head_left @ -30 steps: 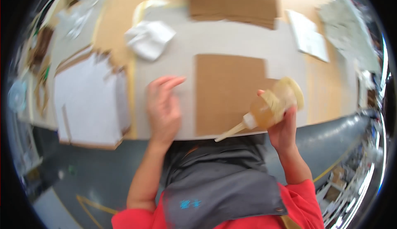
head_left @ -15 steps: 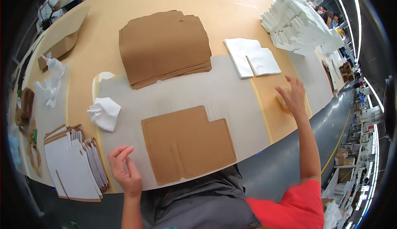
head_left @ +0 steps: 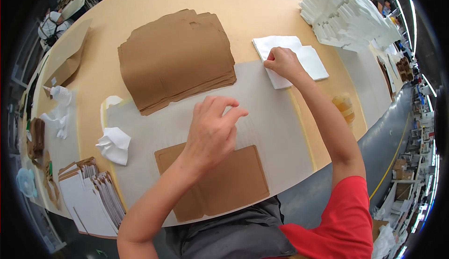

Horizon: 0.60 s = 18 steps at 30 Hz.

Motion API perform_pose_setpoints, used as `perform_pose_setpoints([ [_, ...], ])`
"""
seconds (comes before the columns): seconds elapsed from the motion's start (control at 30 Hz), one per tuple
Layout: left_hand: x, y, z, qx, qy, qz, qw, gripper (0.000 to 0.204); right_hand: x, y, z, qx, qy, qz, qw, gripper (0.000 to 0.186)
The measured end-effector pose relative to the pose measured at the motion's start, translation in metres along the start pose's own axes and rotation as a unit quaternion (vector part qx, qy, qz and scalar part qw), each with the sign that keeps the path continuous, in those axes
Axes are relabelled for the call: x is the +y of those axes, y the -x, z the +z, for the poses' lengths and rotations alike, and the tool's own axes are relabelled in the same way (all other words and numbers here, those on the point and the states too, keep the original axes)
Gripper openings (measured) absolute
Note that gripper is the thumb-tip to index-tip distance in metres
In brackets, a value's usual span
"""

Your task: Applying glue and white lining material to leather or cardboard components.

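crumpled white cloth [head_left: 114, 146] off left | brown pile [head_left: 175, 65] farther back | left hand [head_left: 213, 130] half open, nothing in it, over the brown panel [head_left: 236, 184] lying flat at the near edge | right hand [head_left: 283, 65] fingers curled tight on the white sheets [head_left: 312, 62], can't tell if it's got one tbh | amber bottle [head_left: 344, 108] far right

The brown sheet [head_left: 241, 179] looks like matt cardboard, the white sheets [head_left: 312, 64] smooth and matt, the grey floor [head_left: 306, 203] glossy.

Brown cardboard [head_left: 236, 179], white sheets [head_left: 312, 64]
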<state>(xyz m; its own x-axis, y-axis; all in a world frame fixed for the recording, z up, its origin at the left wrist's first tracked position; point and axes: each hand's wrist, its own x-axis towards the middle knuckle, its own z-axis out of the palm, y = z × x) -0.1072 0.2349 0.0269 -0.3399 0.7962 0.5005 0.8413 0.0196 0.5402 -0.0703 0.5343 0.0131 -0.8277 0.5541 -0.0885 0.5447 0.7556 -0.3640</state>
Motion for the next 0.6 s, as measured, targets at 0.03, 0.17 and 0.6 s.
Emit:
perform_pose_setpoints([
  [0.03, -0.006, -0.006, 0.008, -0.002, 0.003, -0.002, 1.0, 0.036, -0.001, 0.0, -0.001, -0.003, 0.001, 0.003, 1.0, 0.022],
  [0.17, -0.024, -0.026, 0.035, -0.017, 0.002, 0.011, 1.0, 0.033, -0.011, -0.002, -0.005, -0.011, 0.037, 0.001, 0.999, 0.019],
  [0.6, -0.041, -0.08, 0.096, -0.077, -0.04, -0.026, 0.996, 0.038, 0.008, -0.006, -0.017, -0.085, -0.175, 0.059, 0.979, 0.015],
])
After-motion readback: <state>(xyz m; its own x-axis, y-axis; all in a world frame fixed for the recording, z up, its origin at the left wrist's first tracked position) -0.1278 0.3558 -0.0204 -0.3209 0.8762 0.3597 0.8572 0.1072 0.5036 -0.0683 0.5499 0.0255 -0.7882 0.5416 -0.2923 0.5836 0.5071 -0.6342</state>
